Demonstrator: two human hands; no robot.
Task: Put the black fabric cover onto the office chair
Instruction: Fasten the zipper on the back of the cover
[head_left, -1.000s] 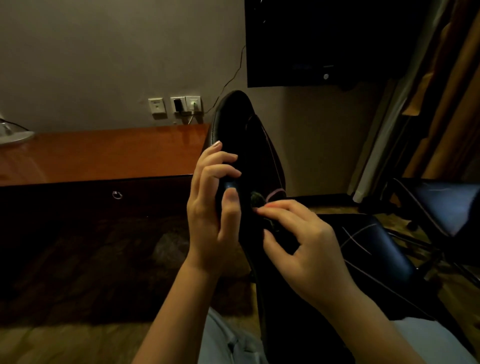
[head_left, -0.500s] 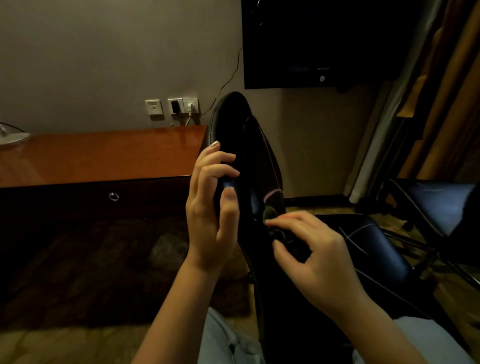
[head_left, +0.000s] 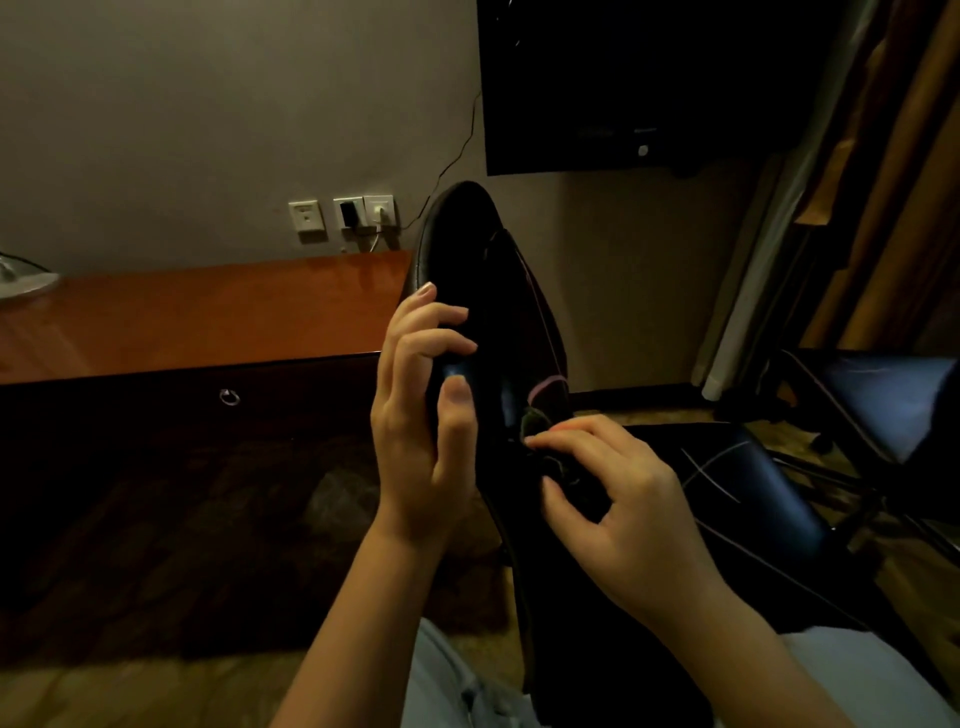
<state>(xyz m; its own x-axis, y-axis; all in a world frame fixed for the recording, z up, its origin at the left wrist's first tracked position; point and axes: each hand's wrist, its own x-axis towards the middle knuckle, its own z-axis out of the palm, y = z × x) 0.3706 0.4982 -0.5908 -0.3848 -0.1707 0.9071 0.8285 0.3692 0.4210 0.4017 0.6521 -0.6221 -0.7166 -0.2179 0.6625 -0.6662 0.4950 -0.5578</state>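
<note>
Two grips: left hand (head_left: 421, 431) round chair back (head_left: 467, 234), right hand (head_left: 628, 509) pinching barely discernible cover (head_left: 535, 421).

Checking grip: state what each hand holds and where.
The left hand grips the chair back at its near edge; right hand pinches a small dark fabric bit beside it.

Two bare hands are showing, the left hand (head_left: 421, 415) and the right hand (head_left: 623, 499), with one black fabric cover (head_left: 545, 343). Two black padded office chairs (head_left: 462, 234) (head_left: 872, 400) are standing beside one glossy reddish-brown wooden desk (head_left: 208, 317). Three white wall sockets (head_left: 347, 212) and one dark wall-mounted screen (head_left: 597, 78) are hanging behind.
</note>
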